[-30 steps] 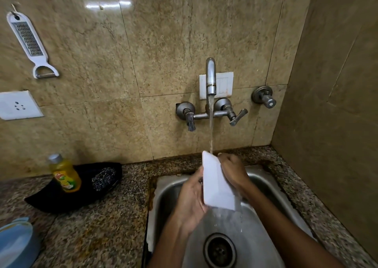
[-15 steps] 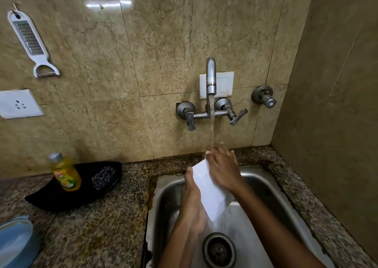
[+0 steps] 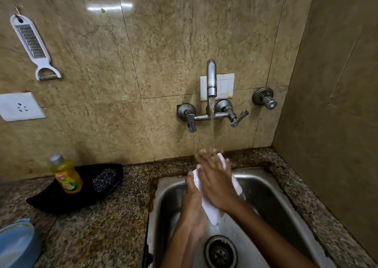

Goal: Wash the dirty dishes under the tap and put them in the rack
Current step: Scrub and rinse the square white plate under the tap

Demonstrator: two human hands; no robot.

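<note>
The right hand [image 3: 216, 182] now lies flat over the face of the white dish [image 3: 212, 208], fingers stretched up into the water stream [image 3: 211, 132], where a second ago it gripped the dish's far edge. The dish tilts lower.

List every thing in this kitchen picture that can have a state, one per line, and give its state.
Tap: running, water falling onto the hands.
White dish: held tilted over the sink, under the stream.
Left hand: supports the dish from the left.
Right hand: fingers straight, flat on the dish.
Sink: wet, drain unplugged.
Soap bottle: upright, capped.
Grater: hanging on the wall.
</note>
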